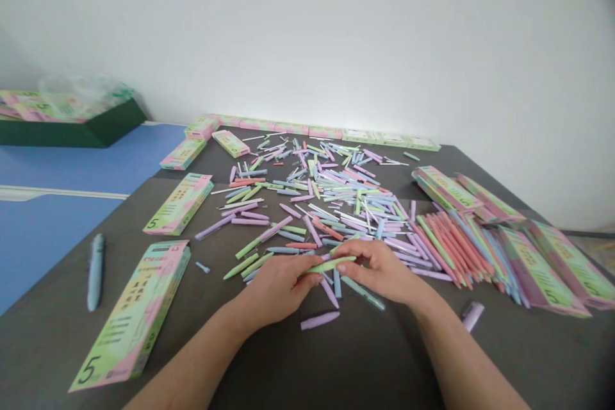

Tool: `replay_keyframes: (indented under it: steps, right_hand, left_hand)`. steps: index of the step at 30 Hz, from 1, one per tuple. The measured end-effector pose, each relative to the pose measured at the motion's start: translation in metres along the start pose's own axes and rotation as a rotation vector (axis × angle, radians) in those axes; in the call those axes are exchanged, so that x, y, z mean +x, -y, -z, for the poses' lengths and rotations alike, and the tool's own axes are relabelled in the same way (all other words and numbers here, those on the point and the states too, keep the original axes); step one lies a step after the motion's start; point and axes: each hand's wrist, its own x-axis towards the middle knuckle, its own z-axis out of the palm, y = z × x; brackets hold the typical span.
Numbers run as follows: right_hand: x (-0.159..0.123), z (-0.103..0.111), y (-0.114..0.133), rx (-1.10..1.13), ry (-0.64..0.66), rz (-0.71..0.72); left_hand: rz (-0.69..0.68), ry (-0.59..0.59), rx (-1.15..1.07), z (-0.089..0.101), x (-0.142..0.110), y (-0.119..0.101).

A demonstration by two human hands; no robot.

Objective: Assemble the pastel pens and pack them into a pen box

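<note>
Your forearms (202, 355) reach in; your left hand (276, 285) and right hand (387, 271) pinch a light-green pen barrel (330, 265) over scattered pen parts (241, 266); if either fingertip grip slackens, it could slip and roll among them

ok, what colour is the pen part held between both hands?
The pen part is light green; it shows best in the head view.
</note>
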Motion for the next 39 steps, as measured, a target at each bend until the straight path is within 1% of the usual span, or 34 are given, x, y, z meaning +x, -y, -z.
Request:
replay_keyframes:
  steps: [2, 7, 11, 16, 18, 21, 23, 26, 29, 31, 34, 39]
  right_hand:
    - [-0.001, 0.003, 0.003, -0.018, -0.041, 0.039]
    - [-0.001, 0.003, 0.005, -0.019, -0.07, 0.017]
    - [0.0, -0.002, 0.002, -0.018, -0.087, -0.002]
    - [0.002, -0.008, -0.004, -0.021, -0.058, -0.046]
    - [0.003, -0.011, -0.007, -0.02, -0.057, -0.068]
    - [0.003, -0.012, -0.009, -0.006, -0.048, -0.098]
    - [0.003, -0.01, -0.008, 0.012, -0.022, -0.1]
    - [0.001, -0.002, -0.003, 0.061, 0.002, -0.046]
    - [-0.001, 0.004, 0.001, 0.061, -0.046, 0.015]
    - [-0.001, 0.004, 0.001, 0.025, -0.094, 0.02]
    - [0.001, -0.001, -0.004, 0.014, -0.152, -0.021]
    - [0.005, -0.012, -0.014, 0.184, -0.167, -0.099]
  left_hand:
    - [0.005, -0.003, -0.012, 0.001, 0.0, 0.0]
    - [-0.013, -0.021, 0.014, -0.001, 0.001, 0.003]
    - [-0.059, -0.09, 0.082, -0.008, 0.0, 0.008]
    - [-0.121, -0.182, 0.157, -0.013, -0.001, 0.009]
    - [-0.139, -0.201, 0.173, -0.013, -0.001, 0.009]
    - [-0.15, -0.202, 0.171, -0.013, -0.001, 0.009]
    - [-0.129, -0.183, 0.158, -0.012, 0.0, 0.009]
    - [-0.066, -0.159, 0.103, -0.008, 0.001, 0.009]
    - [-0.031, -0.137, 0.031, -0.004, 0.002, 0.007]
    - [-0.023, -0.129, 0.009, -0.003, 0.002, 0.007]
    - [-0.033, -0.15, 0.017, -0.004, 0.002, 0.008]
    - [-0.09, -0.244, 0.146, -0.012, 0.003, 0.013]
